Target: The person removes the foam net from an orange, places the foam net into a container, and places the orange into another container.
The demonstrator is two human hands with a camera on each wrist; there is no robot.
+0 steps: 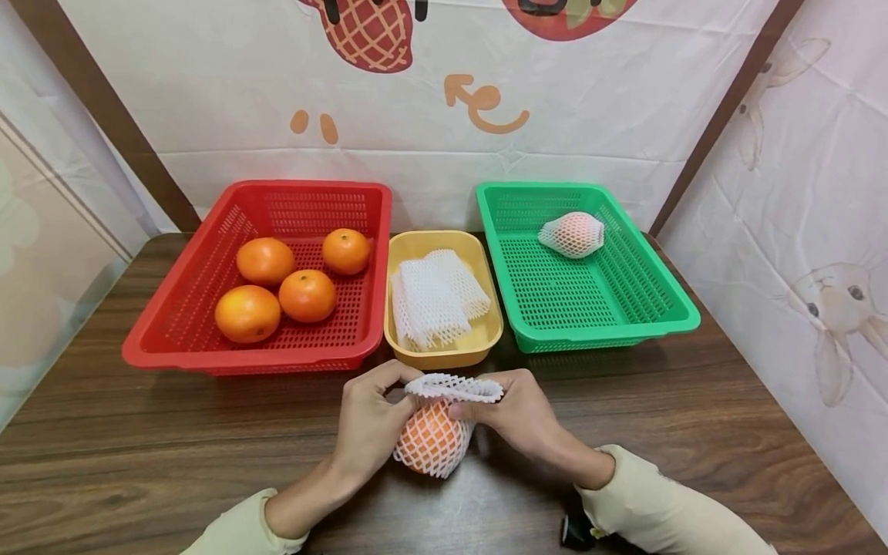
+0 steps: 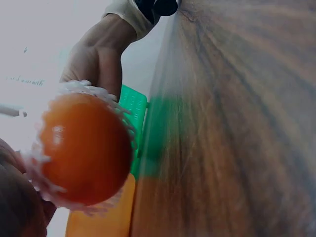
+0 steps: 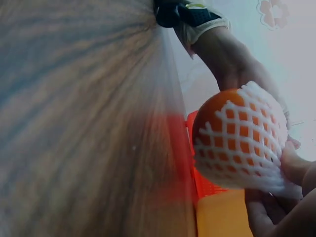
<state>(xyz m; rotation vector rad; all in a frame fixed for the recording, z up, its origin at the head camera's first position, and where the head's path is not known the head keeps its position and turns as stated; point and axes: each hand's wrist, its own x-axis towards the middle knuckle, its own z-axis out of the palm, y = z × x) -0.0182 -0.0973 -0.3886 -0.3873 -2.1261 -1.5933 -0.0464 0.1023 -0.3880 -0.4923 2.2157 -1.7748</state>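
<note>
An orange (image 1: 432,439) sits partway inside a white foam net sleeve (image 1: 454,388), just above the table in front of the yellow tray. In the head view my left hand (image 1: 371,420) grips the sleeve and fruit from the left. My right hand (image 1: 523,412) pinches the sleeve's rim on the right, thumb on the near side. The sleeve's open mouth faces away from me at the top. Bare orange skin (image 2: 86,148) faces the left wrist camera, with netting around its edge. From the right wrist, the netting (image 3: 242,138) covers most of the fruit.
A red basket (image 1: 250,358) with several oranges (image 1: 308,295) stands at the left. In the middle, a yellow tray (image 1: 444,358) holds several folded net sleeves (image 1: 433,301). The green basket (image 1: 610,335) at the right contains one netted fruit (image 1: 574,234). A fabric backdrop rises behind them.
</note>
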